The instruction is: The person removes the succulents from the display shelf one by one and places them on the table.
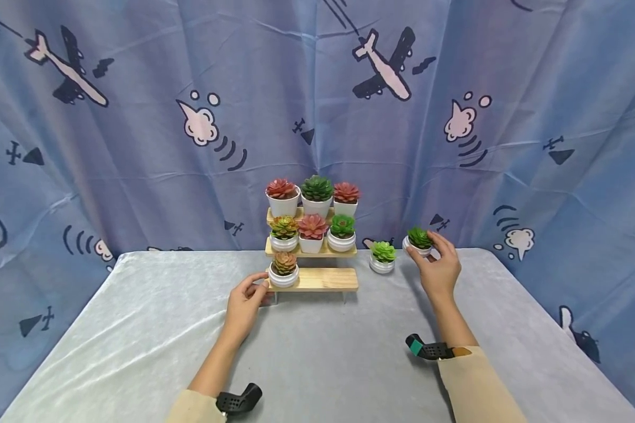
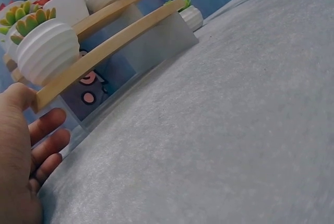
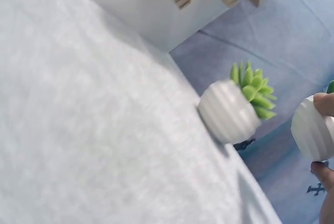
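My right hand (image 1: 438,269) pinches a small dark green potted succulent (image 1: 419,238) by its ribbed white pot, held up off the table. In the right wrist view the thumb and a finger press on opposite sides of that pot (image 3: 312,130). A light green potted succulent (image 1: 383,257) stands on the table, left of the held one. My left hand (image 1: 246,302) grips the left end of the lowest board of a tiered wooden display stand (image 1: 325,279). Beside its fingertips, an orange-brown potted succulent (image 1: 284,270) sits on that board's left end.
On the middle board stand a yellow-green succulent (image 1: 284,234), a pink one (image 1: 312,232) and a green one (image 1: 341,233). Two red succulents and a dark green one (image 1: 317,195) line the top board. A blue airplane-print curtain (image 1: 307,106) hangs behind the grey cloth-covered table (image 1: 328,358).
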Tool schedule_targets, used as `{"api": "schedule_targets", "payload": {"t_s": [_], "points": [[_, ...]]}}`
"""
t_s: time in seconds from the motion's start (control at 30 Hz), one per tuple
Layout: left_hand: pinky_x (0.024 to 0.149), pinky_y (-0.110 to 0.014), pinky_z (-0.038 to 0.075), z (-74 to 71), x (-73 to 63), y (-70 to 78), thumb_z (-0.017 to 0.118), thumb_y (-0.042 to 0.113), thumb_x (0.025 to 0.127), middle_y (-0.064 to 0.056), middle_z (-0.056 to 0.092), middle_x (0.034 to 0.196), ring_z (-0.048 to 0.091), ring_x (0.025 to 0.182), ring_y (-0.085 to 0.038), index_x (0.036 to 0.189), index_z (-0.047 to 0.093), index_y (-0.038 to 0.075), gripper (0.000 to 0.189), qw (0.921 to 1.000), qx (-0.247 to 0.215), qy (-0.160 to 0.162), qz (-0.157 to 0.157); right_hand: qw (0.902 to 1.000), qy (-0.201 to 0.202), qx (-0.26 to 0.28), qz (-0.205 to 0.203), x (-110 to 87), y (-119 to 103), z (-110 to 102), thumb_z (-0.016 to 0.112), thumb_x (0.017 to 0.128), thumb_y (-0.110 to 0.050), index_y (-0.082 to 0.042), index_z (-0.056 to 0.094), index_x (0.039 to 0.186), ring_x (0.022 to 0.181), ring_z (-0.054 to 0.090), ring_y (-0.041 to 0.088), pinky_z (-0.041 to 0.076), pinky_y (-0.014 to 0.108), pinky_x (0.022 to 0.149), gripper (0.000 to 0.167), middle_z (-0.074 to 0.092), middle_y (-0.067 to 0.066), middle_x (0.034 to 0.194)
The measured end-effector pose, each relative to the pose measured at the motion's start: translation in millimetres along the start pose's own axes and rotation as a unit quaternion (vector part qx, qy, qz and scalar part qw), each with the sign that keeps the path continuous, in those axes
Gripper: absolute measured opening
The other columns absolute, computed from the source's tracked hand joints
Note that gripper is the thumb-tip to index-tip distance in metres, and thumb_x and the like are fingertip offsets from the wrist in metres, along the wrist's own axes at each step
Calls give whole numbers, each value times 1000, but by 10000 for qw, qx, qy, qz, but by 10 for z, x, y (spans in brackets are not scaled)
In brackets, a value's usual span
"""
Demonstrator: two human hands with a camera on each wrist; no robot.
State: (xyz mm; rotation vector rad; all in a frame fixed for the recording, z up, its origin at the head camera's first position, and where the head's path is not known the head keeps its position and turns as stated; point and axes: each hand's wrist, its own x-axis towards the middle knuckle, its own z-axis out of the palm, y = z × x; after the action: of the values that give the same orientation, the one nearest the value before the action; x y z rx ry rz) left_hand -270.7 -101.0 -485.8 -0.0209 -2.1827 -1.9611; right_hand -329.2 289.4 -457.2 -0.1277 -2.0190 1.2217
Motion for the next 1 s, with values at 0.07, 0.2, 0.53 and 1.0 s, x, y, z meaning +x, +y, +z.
{"api": "schedule_targets", "payload": {"t_s": [0.07,0.2,0.53,1.0], "points": [[72,-26,60,-6,3,-10,59,7,100,-29,72,91,72,77,-21,124,67,-1,26,10000,26,15,36,10000,-68,-47,55,-1,52,18,84,84,-15,-2,63,136,129,58,33,51,9,89,58,57,16,144],[70,-23,59,-5,74,-178,62,12,100,-24,74,90,71,74,-15,124,68,3,27,9999,-31,47,128,9996,-184,-91,189,-14,153,58,83,84,-14,-2,61,137,131,57,33,49,9,86,58,56,16,144],[71,-23,60,2,79,-161,61,11,100,-26,74,91,73,78,-17,123,69,3,25,9998,-127,7,120,9964,-640,-261,483,-56,269,104,80,86,-10,2,58,139,134,52,42,52,53,101,58,53,23,144],[69,-21,59,-1,88,-169,60,8,100,-26,74,90,72,76,-14,122,69,1,24,9997,-181,-2,174,9886,-1106,-722,726,-116,348,143,78,89,-12,-1,57,140,136,49,47,46,56,109,56,50,25,146]]}}
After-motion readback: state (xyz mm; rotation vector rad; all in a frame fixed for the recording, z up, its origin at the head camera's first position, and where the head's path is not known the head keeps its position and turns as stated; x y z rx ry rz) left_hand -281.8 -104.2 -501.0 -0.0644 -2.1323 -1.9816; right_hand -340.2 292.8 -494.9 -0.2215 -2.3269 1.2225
